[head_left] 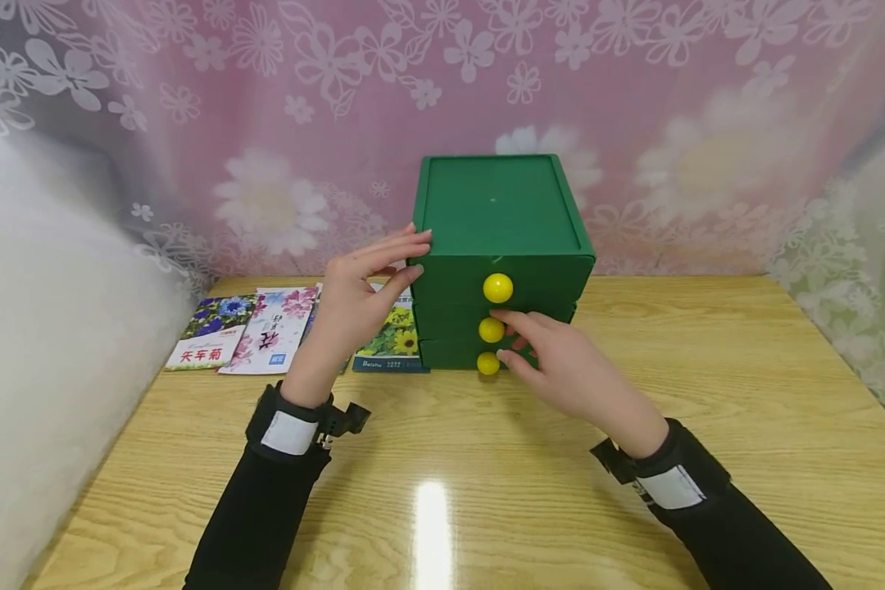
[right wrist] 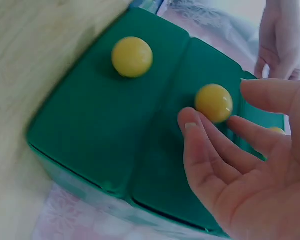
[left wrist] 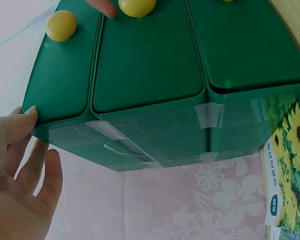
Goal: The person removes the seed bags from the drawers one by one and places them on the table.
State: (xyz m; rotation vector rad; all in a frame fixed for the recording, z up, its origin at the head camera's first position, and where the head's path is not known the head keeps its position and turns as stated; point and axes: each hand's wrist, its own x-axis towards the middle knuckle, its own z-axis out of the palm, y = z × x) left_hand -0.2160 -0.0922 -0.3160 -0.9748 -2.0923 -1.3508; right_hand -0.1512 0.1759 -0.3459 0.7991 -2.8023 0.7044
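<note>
A green three-drawer box (head_left: 501, 205) has a round yellow knob on each drawer, and the drawers are pushed in. My right hand (head_left: 568, 369) is at the middle yellow knob (right wrist: 214, 103), bent fingers around its edge, with the index fingertip (head_left: 500, 315) at its upper side. The thumb stands slightly apart from the knob. My left hand (head_left: 361, 295) touches the box's upper left front corner, its thumb (left wrist: 27, 117) against the front edge and the index finger lying along the top edge. The top knob (head_left: 497, 288) and the bottom knob (head_left: 488, 363) are untouched.
Several flower-printed packets lie left of the box, among them a blue cornflower packet (head_left: 210, 332), a pink blossom packet (head_left: 271, 332) and a yellow flower packet (head_left: 391, 344) right beside the box. A flowered curtain (head_left: 383, 106) hangs behind the wooden table (head_left: 708, 352).
</note>
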